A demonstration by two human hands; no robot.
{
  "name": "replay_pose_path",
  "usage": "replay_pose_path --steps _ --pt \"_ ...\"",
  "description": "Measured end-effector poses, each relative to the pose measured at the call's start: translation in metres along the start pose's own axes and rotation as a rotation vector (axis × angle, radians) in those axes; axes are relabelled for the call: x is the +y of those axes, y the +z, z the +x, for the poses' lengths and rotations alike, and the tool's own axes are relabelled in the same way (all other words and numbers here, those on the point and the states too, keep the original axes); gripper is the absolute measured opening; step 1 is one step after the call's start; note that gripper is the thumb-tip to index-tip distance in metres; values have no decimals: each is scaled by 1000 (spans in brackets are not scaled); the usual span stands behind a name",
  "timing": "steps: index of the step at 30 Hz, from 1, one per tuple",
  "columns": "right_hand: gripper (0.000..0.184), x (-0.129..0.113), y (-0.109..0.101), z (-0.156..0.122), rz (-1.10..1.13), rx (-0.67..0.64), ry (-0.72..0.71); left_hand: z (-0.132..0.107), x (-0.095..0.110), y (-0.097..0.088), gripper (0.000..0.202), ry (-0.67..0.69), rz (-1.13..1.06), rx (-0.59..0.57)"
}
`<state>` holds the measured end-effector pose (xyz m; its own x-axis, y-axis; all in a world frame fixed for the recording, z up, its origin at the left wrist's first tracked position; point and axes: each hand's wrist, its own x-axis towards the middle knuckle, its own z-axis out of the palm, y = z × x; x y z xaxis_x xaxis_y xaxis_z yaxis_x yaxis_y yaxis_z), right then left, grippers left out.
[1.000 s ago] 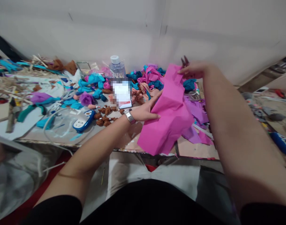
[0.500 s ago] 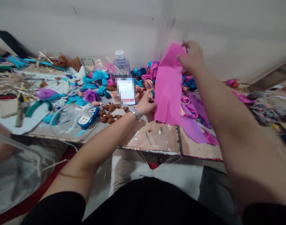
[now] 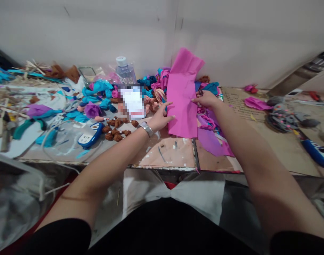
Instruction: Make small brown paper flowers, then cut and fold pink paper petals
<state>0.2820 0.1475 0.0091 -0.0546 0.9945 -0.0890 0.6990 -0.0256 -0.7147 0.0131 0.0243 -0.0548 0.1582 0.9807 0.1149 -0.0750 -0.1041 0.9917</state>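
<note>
Just right of the clear bottle, here's the pink sheet, standing tall over the tabletop, its top folded back and its lower end nearer the wearer than the bottle is! The right hand, farther right of the bottle, has thumb and fingers pinched at the sheet's right edge, a small dark tool tucked among them. Between bottle and right hand, the left hand meets the opposite edge, thumb and forefinger spread against the pink; whether it really grips, I cannot tell.

Now the bottle itself: white cap on, standing upright, and whatever sits inside is too blurred to name. Just left of it, crinkled clear plastic shows pink material inside or beneath, hard to say which. In front of the bottle lies a phone, screen lit and pixelated; nearer the wearer, brown bundles, with a blue-and-white power strip to their left. Well right of the bottle, there's a grey heap speckled pink, dark around its base; dish or not, I can't tell!
</note>
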Motion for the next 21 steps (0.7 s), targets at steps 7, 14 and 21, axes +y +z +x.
replay_pose_path --steps 7,14,21 --pt "39 1 -27 -5 -40 177 -6 -13 24 15 84 -207 -97 18" --pt "18 1 -21 -24 147 -111 96 -18 40 23 96 -287 -329 129" --pt "38 6 -16 -34 -94 -65 -17 -21 36 29 18 -476 -307 16"
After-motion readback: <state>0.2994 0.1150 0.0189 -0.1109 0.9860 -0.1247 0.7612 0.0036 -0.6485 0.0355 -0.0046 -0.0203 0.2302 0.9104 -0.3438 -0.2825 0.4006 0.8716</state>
